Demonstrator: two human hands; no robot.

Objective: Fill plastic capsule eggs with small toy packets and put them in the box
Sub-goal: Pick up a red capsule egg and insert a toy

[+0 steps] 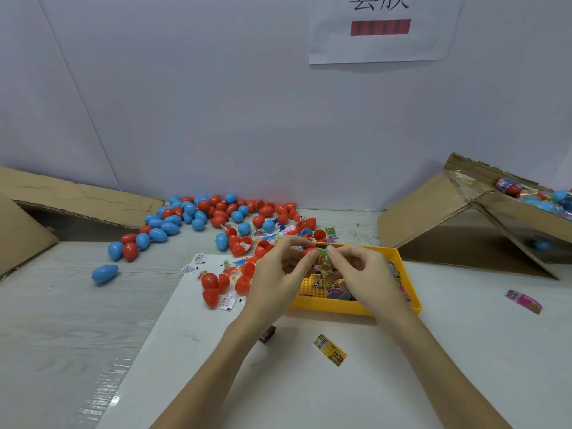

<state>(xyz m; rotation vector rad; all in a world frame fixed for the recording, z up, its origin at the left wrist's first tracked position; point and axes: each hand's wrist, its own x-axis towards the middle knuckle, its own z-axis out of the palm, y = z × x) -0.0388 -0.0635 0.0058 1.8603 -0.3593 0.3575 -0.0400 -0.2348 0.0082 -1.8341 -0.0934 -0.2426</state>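
Observation:
My left hand grips a red capsule half above the yellow tray. My right hand pinches a green toy packet right against that red half. The tray holds several small toy packets. A heap of red and blue capsule eggs lies at the back of the table, with open red halves just left of my hands. The tilted cardboard box at the right holds filled eggs.
A second cardboard box lies on its side at the left. A lone blue egg sits left of the white sheet. A yellow packet lies near me, a pink packet at the right.

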